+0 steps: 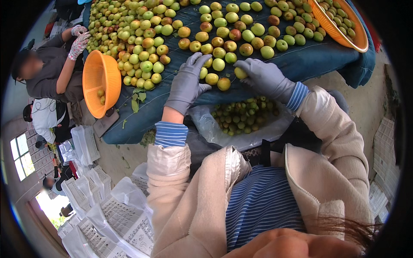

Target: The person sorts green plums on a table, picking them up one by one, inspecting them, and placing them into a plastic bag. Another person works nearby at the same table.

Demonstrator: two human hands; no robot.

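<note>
Both my hands wear grey gloves at the near edge of a table covered in dark blue cloth [155,106]. My right hand [266,77] grips a yellow-green jujube fruit [240,73] between thumb and fingers. My left hand [190,80] rests over the cloth beside several fruits, its fingers reaching over a few; whether it grips one is hard to tell. Loose green and reddish-brown fruits [222,32] lie spread beyond both hands, and a dense pile [129,35] of them covers the left. Below the table edge, a clear plastic bag [206,124] holds many darker-looking fruits [245,116].
An orange plastic basket [111,77] with a few fruits stands tilted at the left, near a phone [106,122]. Another orange basket [358,42], full of fruit, is at the upper right. A co-worker's gloved hands [79,40] are at the pile. White plastic crates [125,222] stand lower left.
</note>
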